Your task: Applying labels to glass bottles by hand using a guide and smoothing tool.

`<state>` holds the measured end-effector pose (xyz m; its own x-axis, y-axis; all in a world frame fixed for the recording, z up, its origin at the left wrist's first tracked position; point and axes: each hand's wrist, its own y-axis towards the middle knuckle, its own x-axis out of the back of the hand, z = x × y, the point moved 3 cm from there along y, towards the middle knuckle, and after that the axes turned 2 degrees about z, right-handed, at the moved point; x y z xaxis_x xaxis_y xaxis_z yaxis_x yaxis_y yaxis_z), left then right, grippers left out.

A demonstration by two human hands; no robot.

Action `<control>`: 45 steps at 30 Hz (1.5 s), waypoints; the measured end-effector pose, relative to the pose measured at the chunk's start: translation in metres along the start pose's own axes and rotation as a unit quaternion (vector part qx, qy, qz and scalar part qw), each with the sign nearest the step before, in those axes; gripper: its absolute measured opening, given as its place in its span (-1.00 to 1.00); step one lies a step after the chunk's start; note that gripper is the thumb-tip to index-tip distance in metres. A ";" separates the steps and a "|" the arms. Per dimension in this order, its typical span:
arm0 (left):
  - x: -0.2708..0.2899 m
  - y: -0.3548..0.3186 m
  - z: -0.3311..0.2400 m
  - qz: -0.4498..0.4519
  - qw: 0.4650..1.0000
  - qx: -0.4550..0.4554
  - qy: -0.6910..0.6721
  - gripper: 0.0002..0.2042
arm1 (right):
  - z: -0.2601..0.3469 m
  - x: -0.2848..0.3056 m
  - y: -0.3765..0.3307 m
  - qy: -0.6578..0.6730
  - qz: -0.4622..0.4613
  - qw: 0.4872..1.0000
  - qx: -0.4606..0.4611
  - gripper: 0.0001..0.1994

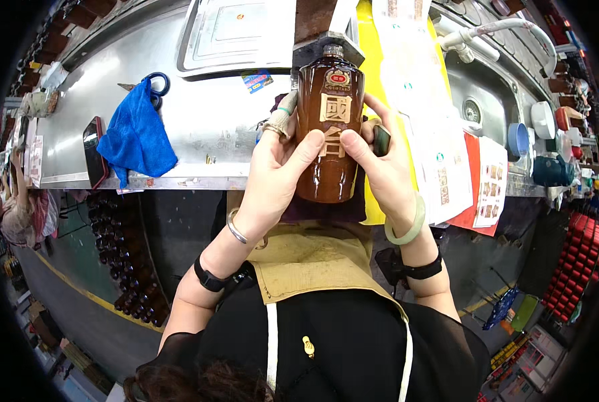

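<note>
A brown glass bottle (326, 175) stands upright in the picture at the counter's front edge, its bare neck pointing away from me. Gold raised characters and a small red and gold emblem decorate its front. My left hand (278, 164) grips its left side, thumb pressed against the lower front; pale fabric covers some of its fingers. From the right, my right hand (388, 164) holds the bottle in the same way, thumb on the lettering, with a large dark green ring on a finger. The fingertips behind the bottle are hidden.
Left on the steel counter (209, 127) lie a blue cloth (137, 134), scissors (157, 87) and a dark flat case (94, 151). A metal tray (239, 40) sits behind. Printed label sheets (440, 154) cover the right side, beside a sink (474, 87) with a faucet (494, 28).
</note>
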<state>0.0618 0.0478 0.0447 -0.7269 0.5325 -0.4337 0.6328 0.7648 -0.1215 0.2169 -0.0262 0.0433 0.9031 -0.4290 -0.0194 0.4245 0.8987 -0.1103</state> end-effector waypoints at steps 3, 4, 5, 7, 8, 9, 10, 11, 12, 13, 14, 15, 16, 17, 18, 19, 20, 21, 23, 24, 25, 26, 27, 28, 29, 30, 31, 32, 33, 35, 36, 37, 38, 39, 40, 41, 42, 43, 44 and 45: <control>0.000 0.002 -0.001 -0.001 1.000 -0.005 -0.007 -0.31 | 0.004 -0.001 0.000 0.016 0.008 1.000 -0.011 -0.28; 0.000 0.001 -0.001 -0.003 1.000 -0.002 -0.006 -0.31 | 0.005 -0.001 0.001 0.024 0.013 0.999 -0.022 -0.27; 0.000 0.001 -0.001 -0.004 1.000 0.001 -0.007 -0.30 | 0.004 -0.001 0.002 0.034 0.014 0.999 -0.030 -0.27; 0.000 0.001 -0.001 -0.004 1.000 -0.003 -0.001 -0.30 | 0.005 0.000 0.001 0.016 0.017 1.000 -0.019 -0.27; -0.001 0.001 -0.001 -0.003 1.000 -0.010 0.004 -0.29 | 0.005 0.000 0.001 0.007 0.018 1.000 -0.014 -0.27; -0.001 0.000 -0.001 -0.002 1.000 -0.018 0.010 -0.29 | 0.004 0.000 0.001 0.003 0.021 1.000 -0.013 -0.27; -0.001 0.000 -0.001 -0.001 1.000 -0.015 0.014 -0.28 | 0.003 0.002 0.002 -0.001 0.025 1.000 -0.013 -0.27; -0.001 0.001 -0.002 0.001 1.000 -0.013 0.017 -0.28 | 0.002 0.003 0.002 -0.005 0.027 1.000 -0.012 -0.26; -0.001 0.001 -0.003 0.002 1.000 -0.011 0.021 -0.27 | 0.002 0.004 0.003 -0.005 0.032 0.999 -0.010 -0.26; 0.000 0.001 -0.003 0.001 1.000 -0.009 0.022 -0.27 | 0.002 0.005 0.004 -0.006 0.036 0.999 -0.009 -0.26; 0.000 0.001 -0.002 -0.001 1.000 -0.008 0.023 -0.27 | 0.001 0.006 0.004 -0.007 0.041 0.999 -0.007 -0.26; 0.000 0.000 -0.002 -0.003 1.000 -0.007 0.024 -0.28 | 0.001 0.006 0.004 -0.007 0.042 0.999 -0.010 -0.25; 0.000 0.000 -0.002 -0.004 1.000 -0.003 0.019 -0.28 | 0.000 0.007 0.004 -0.008 0.043 0.999 -0.013 -0.24; 0.000 0.001 -0.002 -0.005 1.000 0.000 0.013 -0.28 | 0.000 0.007 0.004 -0.009 0.044 0.999 -0.016 -0.23; 0.000 0.001 -0.002 -0.006 1.000 0.004 0.008 -0.28 | 0.002 0.007 0.003 0.011 0.051 0.998 -0.024 -0.22; -0.002 0.001 -0.001 -0.010 1.000 0.006 -0.004 -0.27 | 0.006 0.008 0.002 0.031 0.057 0.997 -0.033 -0.21; -0.003 0.001 -0.002 -0.012 1.000 -0.002 0.021 -0.26 | 0.008 0.008 0.001 0.052 0.066 0.996 -0.042 -0.20; -0.006 0.002 -0.003 -0.013 0.999 -0.009 0.046 -0.25 | 0.008 0.015 0.003 0.063 0.084 0.993 -0.058 -0.20; -0.011 0.004 -0.006 -0.017 0.995 -0.007 0.101 -0.24 | 0.013 0.025 0.008 0.023 0.074 0.996 -0.036 -0.36; -0.011 0.004 -0.005 -0.017 0.993 -0.010 0.113 -0.24 | 0.016 0.029 0.011 0.012 0.048 0.998 -0.030 -0.41; -0.010 0.004 -0.004 -0.015 0.992 -0.013 0.124 -0.24 | 0.023 0.030 0.013 0.026 0.041 0.998 -0.026 -0.47; -0.010 0.004 -0.001 -0.013 0.991 -0.017 0.134 -0.25 | 0.030 0.031 0.016 0.040 0.034 0.998 -0.022 -0.51; -0.007 0.004 0.003 -0.034 0.990 -0.024 0.132 -0.23 | 0.041 0.037 0.015 -0.078 0.043 0.996 0.016 -0.51; -0.007 0.005 0.004 -0.029 0.990 -0.023 0.136 -0.22 | 0.037 0.040 0.018 -0.053 0.043 0.997 0.046 -0.52; -0.006 0.005 0.004 -0.026 0.989 -0.023 0.142 -0.21 | 0.035 0.040 0.021 -0.027 0.047 0.996 0.077 -0.52; -0.006 0.006 0.005 -0.024 0.989 -0.022 0.147 -0.20 | 0.037 0.040 0.021 -0.013 0.046 0.995 0.084 -0.54; -0.009 0.005 0.002 -0.037 0.987 -0.029 0.151 -0.19 | 0.042 0.038 0.021 0.002 0.044 0.995 0.092 -0.55; -0.010 0.005 0.001 -0.032 0.988 -0.029 0.150 -0.19 | 0.048 0.034 0.021 0.015 0.043 0.994 0.099 -0.57; -0.011 0.005 0.000 -0.028 0.988 -0.029 0.149 -0.20 | 0.050 0.030 0.020 0.022 0.028 0.992 0.124 -0.57; -0.007 0.006 0.002 -0.019 0.986 -0.019 0.163 -0.21 | 0.046 0.025 0.018 0.022 0.034 0.992 0.119 -0.60; -0.007 0.005 0.002 -0.020 0.986 -0.020 0.162 -0.22 | 0.041 0.023 0.015 0.022 0.044 0.993 0.104 -0.61; -0.007 0.004 0.002 -0.021 0.987 -0.021 0.161 -0.22 | 0.033 0.018 0.013 0.030 0.033 0.993 0.106 -0.61; -0.007 0.004 0.001 -0.021 0.987 -0.021 0.159 -0.22 | 0.030 0.018 0.011 -0.028 0.001 0.992 0.122 -0.64; -0.009 0.003 0.000 -0.015 0.988 -0.023 0.152 -0.23 | 0.026 0.021 0.011 -0.067 -0.030 0.988 0.133 -0.65; -0.011 0.003 -0.001 -0.010 0.989 -0.025 0.145 -0.23 | 0.022 0.025 0.011 -0.106 -0.061 0.982 0.143 -0.67; -0.010 0.002 -0.001 -0.007 0.990 -0.028 0.138 -0.23 | 0.022 0.033 0.014 -0.182 -0.080 0.966 0.167 -0.68; -0.010 0.002 -0.002 -0.004 0.994 -0.016 0.112 -0.24 | 0.024 0.039 0.016 -0.257 -0.097 0.943 0.190 -0.69; -0.009 0.002 -0.005 -0.001 0.996 -0.004 0.085 -0.24 | 0.026 0.041 0.013 -0.240 -0.115 0.946 0.187 -0.69; -0.008 0.002 -0.005 0.004 0.998 0.008 0.057 -0.25 | 0.030 0.037 0.012 -0.170 -0.091 0.964 0.182 -0.68; -0.004 0.004 -0.002 0.005 0.999 0.011 0.036 -0.25 | 0.034 0.030 0.011 -0.099 -0.067 0.977 0.176 -0.68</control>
<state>0.0667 0.0497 0.0479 -0.7372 0.5653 -0.3700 0.6454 0.7513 -0.1380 0.2512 -0.0260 0.0754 0.8175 -0.5507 0.1687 0.5046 0.8260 0.2512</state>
